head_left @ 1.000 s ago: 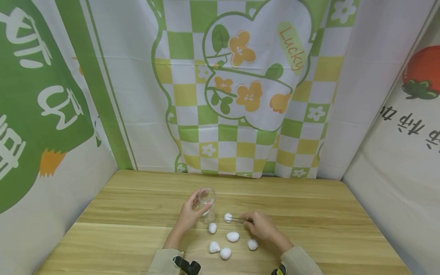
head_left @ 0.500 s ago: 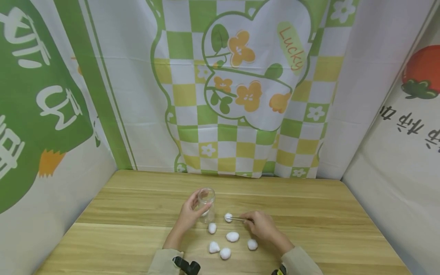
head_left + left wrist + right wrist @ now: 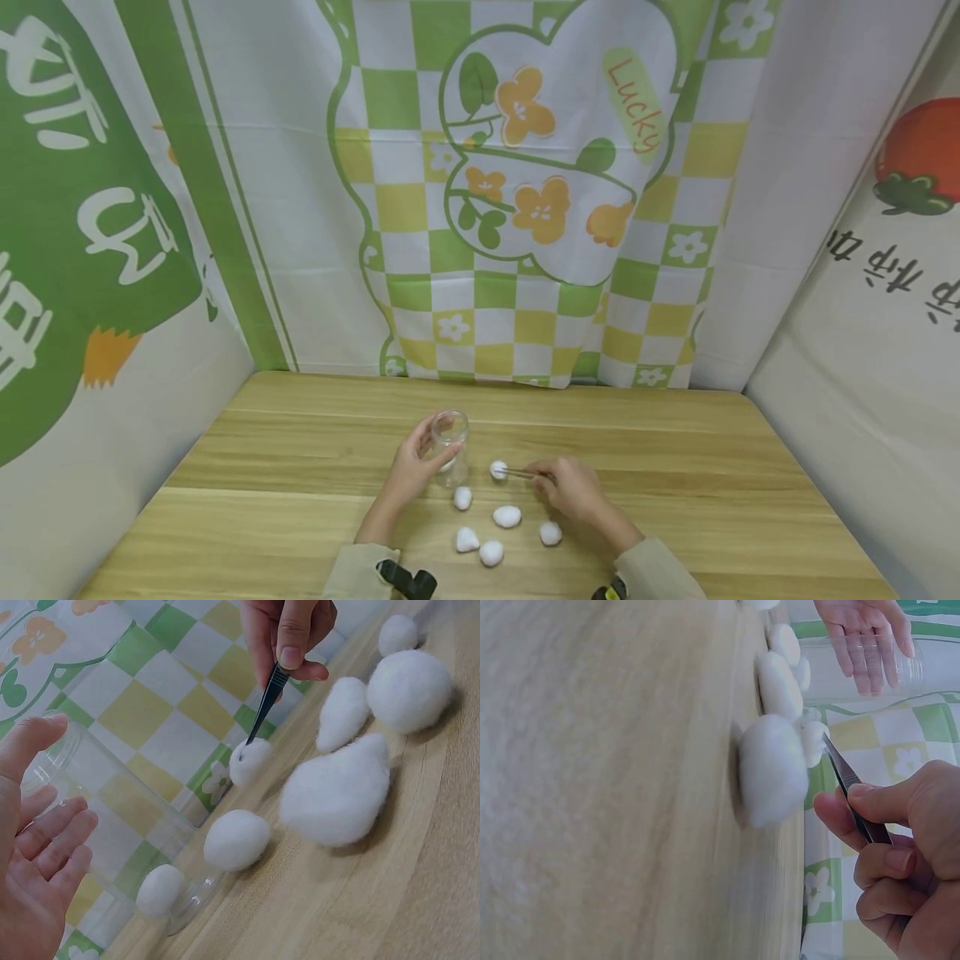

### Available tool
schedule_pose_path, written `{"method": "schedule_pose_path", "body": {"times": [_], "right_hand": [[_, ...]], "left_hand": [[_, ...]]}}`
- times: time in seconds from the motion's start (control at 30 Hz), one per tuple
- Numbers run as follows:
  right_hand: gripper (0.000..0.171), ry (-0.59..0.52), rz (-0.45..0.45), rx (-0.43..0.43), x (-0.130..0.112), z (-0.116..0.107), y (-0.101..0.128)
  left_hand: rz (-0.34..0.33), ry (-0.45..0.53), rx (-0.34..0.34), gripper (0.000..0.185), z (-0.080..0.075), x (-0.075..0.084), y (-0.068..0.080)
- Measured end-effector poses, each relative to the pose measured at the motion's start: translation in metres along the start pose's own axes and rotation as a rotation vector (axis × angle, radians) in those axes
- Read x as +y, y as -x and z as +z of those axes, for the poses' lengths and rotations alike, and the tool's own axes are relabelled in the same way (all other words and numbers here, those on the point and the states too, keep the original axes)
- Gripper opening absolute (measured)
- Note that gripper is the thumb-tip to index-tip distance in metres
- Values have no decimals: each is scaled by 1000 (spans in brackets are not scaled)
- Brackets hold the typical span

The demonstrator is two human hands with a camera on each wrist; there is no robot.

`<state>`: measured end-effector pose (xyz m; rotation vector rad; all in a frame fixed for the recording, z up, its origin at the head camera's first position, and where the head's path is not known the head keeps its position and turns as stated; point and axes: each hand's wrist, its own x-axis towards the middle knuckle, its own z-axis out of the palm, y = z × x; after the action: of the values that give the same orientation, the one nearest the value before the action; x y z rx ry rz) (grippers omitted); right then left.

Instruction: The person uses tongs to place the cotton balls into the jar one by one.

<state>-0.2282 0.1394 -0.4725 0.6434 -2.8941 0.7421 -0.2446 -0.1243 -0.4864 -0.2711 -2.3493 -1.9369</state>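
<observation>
Right fingers [image 3: 885, 861] pinch sideways tweezers [image 3: 521, 473], lower centre, tips left at a cotton ball [image 3: 498, 470]! Left hand [image 3: 412, 469] wraps the upright jar [image 3: 458, 471].

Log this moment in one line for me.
left hand: holds clear jar, one ball inside; right hand: holds tweezers; tweezers: tips on cotton ball; table: five other balls

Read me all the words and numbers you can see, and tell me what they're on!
"Lucky": orange letters on the back curtain.
Left curtain: big white characters, tilted, partly cut off; I can't read them.
Right curtain: dark characters by a tomato picture, tilted; I can't read them.
Jar, tweezers: none visible.
</observation>
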Motion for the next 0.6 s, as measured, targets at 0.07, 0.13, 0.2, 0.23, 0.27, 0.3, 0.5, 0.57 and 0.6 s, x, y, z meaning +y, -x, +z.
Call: {"method": "schedule_pose_path", "body": {"times": [0.07,0.13,0.2,0.23,0.27,0.3,0.5,0.57,0.6], "right_hand": [[19,0,6,3,0,0,0],[19,-6,10,7,0,-1,0],[19,-12,9,16,0,-1,0],[19,-17,3,24,0,-1,0],[19,-26,0,27,0,-2,1],[19,-35,-7,32,0,-2,1],[19,-52,-34,47,-2,-4,1],[20,-55,-25,36,-2,-5,1],[20,-56,-19,31,-2,-6,1]], "left_hand": [[2,-1,1,64,0,0,0],[1,0,2,64,0,0,0],[1,3,1,63,0,0,0],[1,5,1,63,0,1,0],[3,5,0,63,0,1,1],[5,5,0,63,0,1,1],[13,1,0,64,0,0,0],[14,-1,1,64,0,-1,0],[16,-2,2,65,0,-1,0]]}}
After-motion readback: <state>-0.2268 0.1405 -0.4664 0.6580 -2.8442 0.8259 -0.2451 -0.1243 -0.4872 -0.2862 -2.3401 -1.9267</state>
